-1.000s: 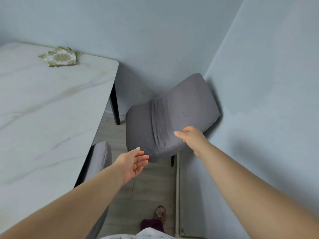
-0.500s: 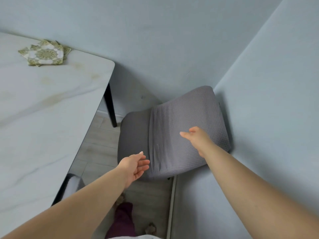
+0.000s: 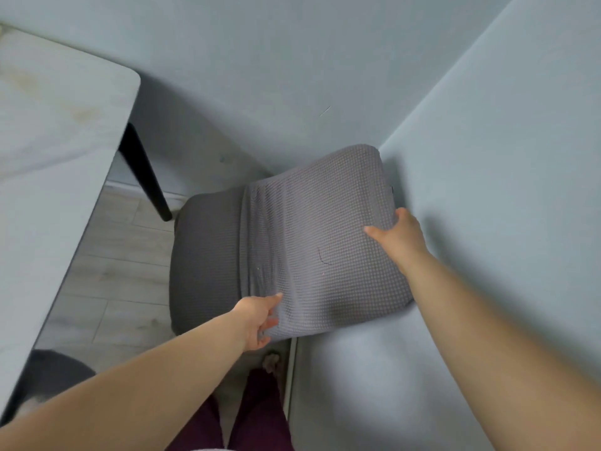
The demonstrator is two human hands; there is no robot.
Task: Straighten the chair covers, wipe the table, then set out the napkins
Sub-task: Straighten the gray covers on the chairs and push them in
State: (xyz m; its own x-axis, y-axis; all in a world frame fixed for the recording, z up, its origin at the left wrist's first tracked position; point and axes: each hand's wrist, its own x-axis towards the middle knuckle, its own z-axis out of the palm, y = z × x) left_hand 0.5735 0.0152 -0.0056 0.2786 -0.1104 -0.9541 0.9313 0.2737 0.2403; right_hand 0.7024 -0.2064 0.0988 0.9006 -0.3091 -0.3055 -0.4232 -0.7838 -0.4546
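Note:
A chair in a grey waffle-knit cover [image 3: 312, 229] stands in the corner, its backrest toward the right wall. My right hand [image 3: 398, 234] grips the top right edge of the backrest, thumb on the front face. At the backrest's near lower edge my left hand [image 3: 258, 315] has its fingers curled around the cover. The darker seat part of the cover [image 3: 205, 255] lies to the left. The white marble table [image 3: 48, 151] fills the left side; the napkins are out of view.
Pale blue walls meet in the corner behind the chair, and the right wall [image 3: 487, 190] is close to my right arm. A black table leg [image 3: 146, 180] stands near the seat. Another grey chair [image 3: 48, 375] is tucked under the table. Wood floor below.
I have stepped closer to the chair. Both hands went from open in the air to holding the backrest cover's edges. The napkins have slid out of view at the upper left.

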